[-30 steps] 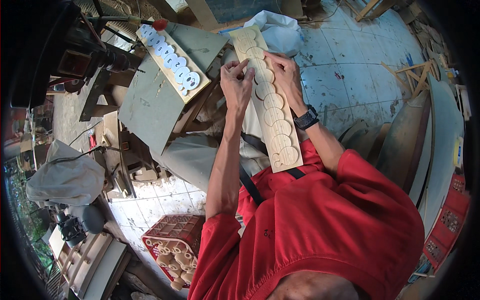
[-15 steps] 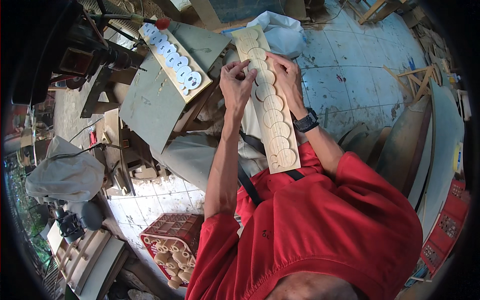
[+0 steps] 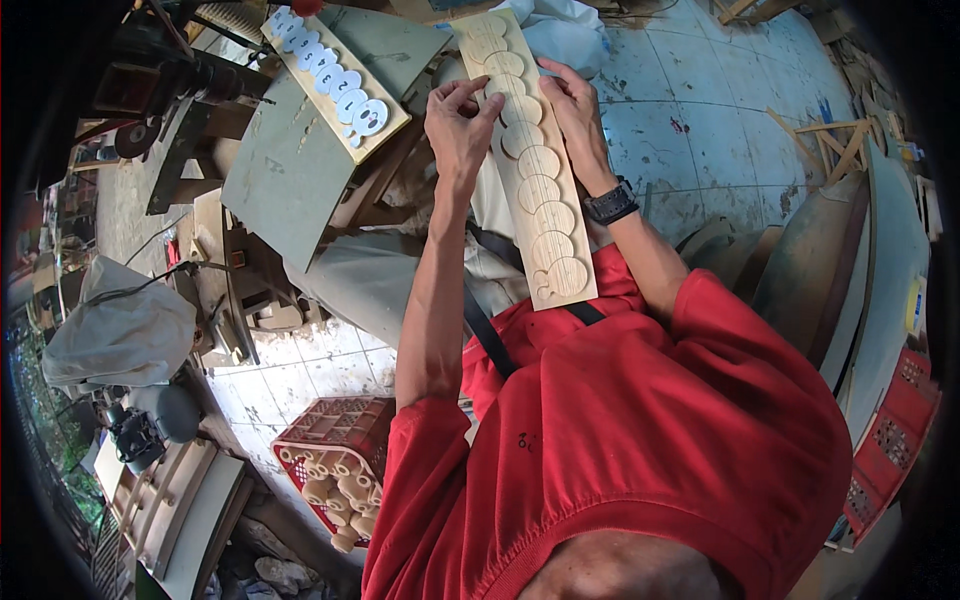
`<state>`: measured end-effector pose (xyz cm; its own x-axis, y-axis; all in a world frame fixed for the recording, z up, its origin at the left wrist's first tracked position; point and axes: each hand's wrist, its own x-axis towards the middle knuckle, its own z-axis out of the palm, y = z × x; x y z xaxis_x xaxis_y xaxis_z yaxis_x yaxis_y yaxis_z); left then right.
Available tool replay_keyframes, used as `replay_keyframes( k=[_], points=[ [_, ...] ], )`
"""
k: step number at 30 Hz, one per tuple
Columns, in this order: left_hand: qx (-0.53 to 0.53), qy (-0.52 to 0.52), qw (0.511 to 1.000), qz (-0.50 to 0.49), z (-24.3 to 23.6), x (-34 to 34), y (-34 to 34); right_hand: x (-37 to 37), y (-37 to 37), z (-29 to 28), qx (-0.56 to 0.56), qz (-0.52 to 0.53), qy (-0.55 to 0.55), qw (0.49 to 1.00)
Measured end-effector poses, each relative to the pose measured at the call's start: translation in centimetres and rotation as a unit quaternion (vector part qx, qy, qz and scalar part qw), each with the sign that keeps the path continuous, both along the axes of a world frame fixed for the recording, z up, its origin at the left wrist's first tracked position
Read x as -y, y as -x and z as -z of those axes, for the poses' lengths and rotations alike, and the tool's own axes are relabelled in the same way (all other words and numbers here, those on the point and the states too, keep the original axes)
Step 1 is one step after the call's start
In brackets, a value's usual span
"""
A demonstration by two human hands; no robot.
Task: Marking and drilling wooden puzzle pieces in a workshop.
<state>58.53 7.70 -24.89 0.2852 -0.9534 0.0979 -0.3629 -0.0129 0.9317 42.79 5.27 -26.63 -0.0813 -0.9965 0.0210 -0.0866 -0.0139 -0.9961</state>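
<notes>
A long pale wooden board (image 3: pixel 556 289) bears a row of overlapping round wooden pieces (image 3: pixel 538 163) and lies lengthwise before me, above my lap. My left hand (image 3: pixel 462 135) is bent over its left edge near the upper part, finger and thumb pinched at one disc; what lies between the fingertips is hidden. My right hand (image 3: pixel 580 130) grips the right edge, index finger stretched along it and thumb not clearly visible. To the upper left, a shorter board (image 3: pixel 355 146) holds a similar row of white pieces (image 3: pixel 347 106) with dark markings.
A grey panel (image 3: pixel 280 190) supports the shorter board. A dark machine (image 3: pixel 120 90) is at far left, above a cloth-covered item (image 3: pixel 120 330). A red crate (image 3: pixel 370 420) of wooden parts sits lower left. Curved panels (image 3: pixel 810 280) and wooden frames (image 3: pixel 840 150) stand at right.
The board and both hands sit higher in the picture, as does much of the surrounding scene. My right index finger has shifted slightly upward along the board's edge; my left hand keeps its pinched shape.
</notes>
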Motion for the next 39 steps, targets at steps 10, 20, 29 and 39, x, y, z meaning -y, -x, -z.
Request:
replay_keyframes(
  k=[10,20,29,39],
  points=[
    [-0.18,0.002,0.982,-0.05,1.3,-5.0,0.8,0.2,1.2,1.3,0.064,-0.054,0.064,0.994],
    [-0.329,-0.181,0.92,0.112,1.1,-15.0,1.6,-0.1,0.8,0.8,0.108,-0.039,0.007,0.993],
    [-0.401,-0.053,0.907,0.115,-4.1,-17.8,1.1,-0.7,-2.4,-6.9,0.161,-0.109,0.0,0.981],
    [-0.267,0.024,0.943,-0.197,-3.9,-26.9,-4.4,-6.6,-19.1,-6.6,0.073,-0.364,0.071,0.926]
  ],
)
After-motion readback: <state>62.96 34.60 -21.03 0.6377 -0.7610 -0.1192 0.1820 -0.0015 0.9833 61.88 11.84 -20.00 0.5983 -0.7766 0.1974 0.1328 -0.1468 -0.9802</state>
